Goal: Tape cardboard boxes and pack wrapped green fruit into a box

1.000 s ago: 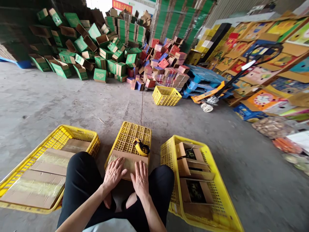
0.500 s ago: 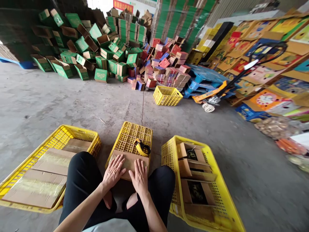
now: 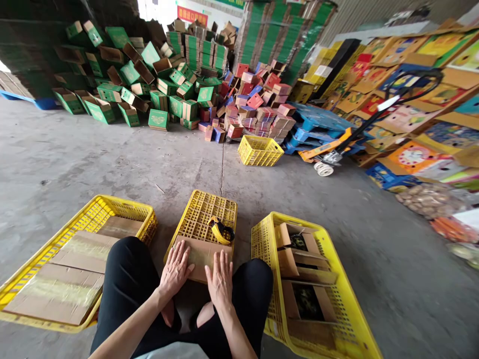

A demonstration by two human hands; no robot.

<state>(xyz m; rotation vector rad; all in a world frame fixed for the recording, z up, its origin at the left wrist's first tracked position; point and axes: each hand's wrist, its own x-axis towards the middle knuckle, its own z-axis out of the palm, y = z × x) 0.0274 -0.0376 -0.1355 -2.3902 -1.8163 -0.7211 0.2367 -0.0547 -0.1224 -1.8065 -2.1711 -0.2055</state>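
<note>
Brown cardboard sat under two palms: the box [image 3: 202,255] rested at the near end of the middle crate [image 3: 209,203], right between the knees. Both hands were spread flat on its top, fingers stretched and gripping nothing, the left hand [image 3: 174,271] on one side, the right hand [image 3: 220,283] on the other. And look at the risk! Just past the box's far edge, touching or nearly so, lay the tape dispenser [image 3: 219,236], hard by the crate's right rim; one forward shove could have sent it to the floor [image 3: 179,164]. Too much weight on those palms might have bowed the lid, and with no fingers hooked round the sides, a pull could have tipped the box towards the lap. Over in the right crate [image 3: 346,299], the open boxes [image 3: 326,299] stood with flaps raised, ready, perhaps, to snag a careless sleeve or bend under a knock.
</note>
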